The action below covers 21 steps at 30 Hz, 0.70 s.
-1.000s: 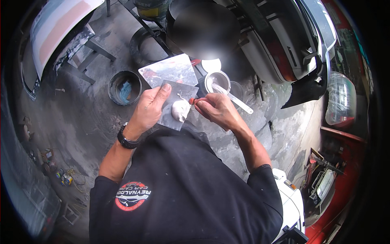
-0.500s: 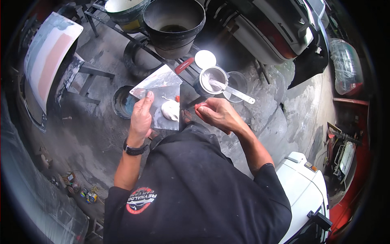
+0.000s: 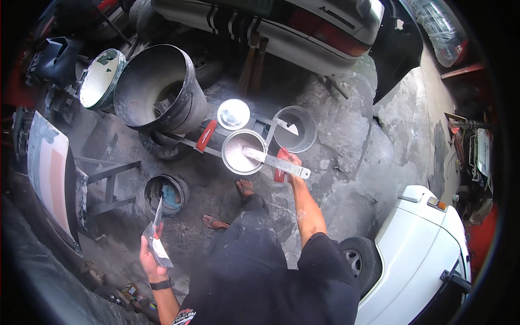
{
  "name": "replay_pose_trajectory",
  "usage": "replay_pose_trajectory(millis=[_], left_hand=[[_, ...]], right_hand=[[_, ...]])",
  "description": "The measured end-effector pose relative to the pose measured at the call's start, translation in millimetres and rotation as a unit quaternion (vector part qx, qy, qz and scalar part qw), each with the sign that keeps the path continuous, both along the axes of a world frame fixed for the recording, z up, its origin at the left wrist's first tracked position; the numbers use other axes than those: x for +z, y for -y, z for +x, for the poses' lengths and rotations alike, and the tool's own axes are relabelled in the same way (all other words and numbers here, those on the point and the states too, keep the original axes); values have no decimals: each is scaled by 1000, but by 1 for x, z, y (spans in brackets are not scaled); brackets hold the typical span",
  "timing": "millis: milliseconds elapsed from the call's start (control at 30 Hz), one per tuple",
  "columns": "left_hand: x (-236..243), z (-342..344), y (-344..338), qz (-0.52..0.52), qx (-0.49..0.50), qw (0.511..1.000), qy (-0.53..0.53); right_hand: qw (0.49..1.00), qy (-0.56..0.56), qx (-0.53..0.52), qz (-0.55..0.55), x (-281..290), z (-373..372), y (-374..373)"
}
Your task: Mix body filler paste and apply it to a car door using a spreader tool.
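Note:
My left hand point(image 3: 153, 264) grips a thin metal plate point(image 3: 165, 261), seen tilted nearly edge-on, with white paste on it. A second thin sheet point(image 3: 158, 212) sticks up from the same grip. Out to the right, my right hand point(image 3: 293, 160) is closed around a red tube point(image 3: 280, 175), partly hidden by a flat metal stick point(image 3: 286, 164) that crosses over it. The stick leans on the rim of an open can point(image 3: 226, 161) of whitish paste, its inner end coated. How firmly the fingers hold the tube is partly hidden.
Beside the can lie a round lid point(image 3: 233, 114), a red packet-like piece point(image 3: 206, 135) and a clear tub point(image 3: 309, 142) with a white-tipped scraper point(image 3: 287, 125). A large black bucket point(image 3: 192, 103) stands left, a smaller bucket point(image 3: 150, 201) nearer. A white car point(image 3: 417, 238) is close at right.
My right hand has carried the red tube forward to beside the can, under the stick. My left hand has lowered to the left and tilted the plate. The view has shifted.

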<state>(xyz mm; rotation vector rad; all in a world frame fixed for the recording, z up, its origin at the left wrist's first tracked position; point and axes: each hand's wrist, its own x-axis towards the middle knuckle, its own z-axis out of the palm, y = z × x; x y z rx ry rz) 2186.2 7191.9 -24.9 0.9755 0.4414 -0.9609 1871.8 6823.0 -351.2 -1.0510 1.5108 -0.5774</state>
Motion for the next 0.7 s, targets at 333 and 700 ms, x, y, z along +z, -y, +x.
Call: replay_pose_trajectory(millis=[333, 700], left_hand=[[-26, -18, 11, 69, 95, 990, -72], [-11, -2, -27, -90, 94, 991, -22]], right_hand=[[989, -17, -6, -149, -92, 112, 108], [963, -175, -101, -178, -104, 59, 48]])
